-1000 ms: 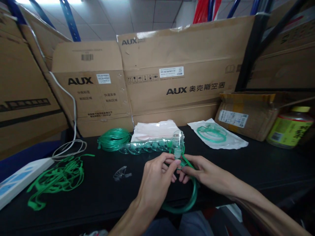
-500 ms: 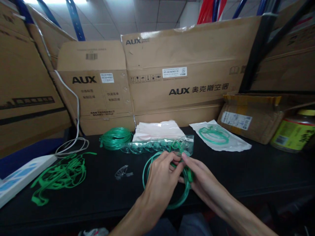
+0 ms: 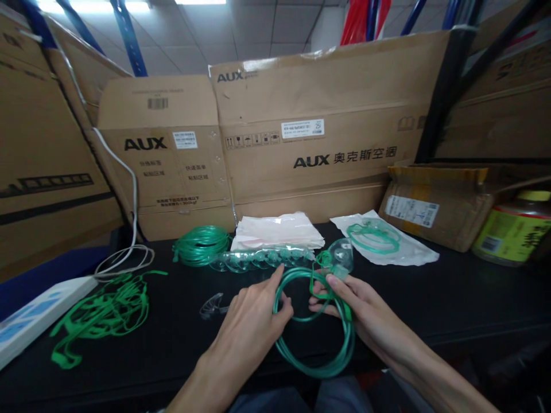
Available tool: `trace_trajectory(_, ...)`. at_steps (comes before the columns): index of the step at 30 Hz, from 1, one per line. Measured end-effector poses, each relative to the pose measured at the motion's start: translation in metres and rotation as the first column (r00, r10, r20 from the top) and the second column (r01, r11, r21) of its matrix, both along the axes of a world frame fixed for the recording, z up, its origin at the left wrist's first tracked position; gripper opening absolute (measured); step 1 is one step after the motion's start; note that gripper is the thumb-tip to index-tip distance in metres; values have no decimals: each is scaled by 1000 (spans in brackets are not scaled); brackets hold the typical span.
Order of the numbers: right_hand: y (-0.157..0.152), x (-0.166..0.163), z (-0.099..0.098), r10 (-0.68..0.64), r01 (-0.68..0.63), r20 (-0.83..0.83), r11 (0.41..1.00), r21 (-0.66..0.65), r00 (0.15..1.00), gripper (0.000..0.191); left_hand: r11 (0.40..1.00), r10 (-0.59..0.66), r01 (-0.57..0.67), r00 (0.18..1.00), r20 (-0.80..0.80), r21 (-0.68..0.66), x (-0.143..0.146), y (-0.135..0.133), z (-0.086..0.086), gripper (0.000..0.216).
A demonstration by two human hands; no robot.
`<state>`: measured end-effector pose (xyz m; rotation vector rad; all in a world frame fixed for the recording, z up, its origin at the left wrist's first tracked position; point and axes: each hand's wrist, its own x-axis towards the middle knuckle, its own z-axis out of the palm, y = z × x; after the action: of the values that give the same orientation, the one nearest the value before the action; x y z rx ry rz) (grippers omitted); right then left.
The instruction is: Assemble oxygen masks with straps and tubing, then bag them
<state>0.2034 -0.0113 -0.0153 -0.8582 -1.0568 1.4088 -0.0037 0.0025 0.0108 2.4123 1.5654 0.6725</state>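
A coil of green tubing is held between my two hands above the dark table. My left hand curls around the coil's left side, thumb on the inside. My right hand grips the coil's right side, with its thumb near a clear oxygen mask at the top. A green elastic strap hangs from the mask across the fingers of the right hand. Behind the coil lies a row of nested clear masks. Small clear curved plastic pieces lie beside my left hand.
A tangle of green elastic straps lies left, beside a white power strip. At the back are another tubing coil, white pouches and a pouch bearing a mask with tubing. A carton and jar stand right.
My hands have moved apart from their close pinch at the top of the coil. The left now grips the coil's left side; the coil and mask have shifted right.
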Motion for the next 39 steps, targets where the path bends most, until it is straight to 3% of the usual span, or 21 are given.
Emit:
trace_trajectory(6, 2, 11, 3, 61, -62, -13, 993, -99, 998, 34, 988, -151, 145, 982, 110, 61, 15, 18, -3, 41)
trace_trajectory(12, 2, 20, 0, -25, 23, -26, 997, -78, 999, 41, 966, -230, 219, 971, 62, 137, 24, 27, -1, 39)
trace_trajectory(17, 3, 33, -3, -86, 86, 9, 995, -54, 996, 38, 951, -163, 179, 983, -84, 251, 36, 46, 30, 39)
trace_trajectory(22, 3, 39, -5, -54, 52, -24, 997, -62, 998, 35, 979, 48, 13, 956, -290, 205, 75, 103, 61, 46)
trace_trajectory(26, 2, 37, -4, -27, 27, -10, 998, -63, 1000, 35, 988, 128, -85, 923, -364, 131, 117, 146, 61, 53)
trace_trajectory(30, 2, 36, -2, -27, 27, 7, 997, -74, 1000, 37, 991, 135, -127, 889, -438, 46, 143, 162, 53, 44)
trace_trajectory(39, 3, 38, -1, 5, -5, 2, 997, -71, 1000, 34, 993, 115, -116, 870, -480, 28, 136, 166, 49, 36)
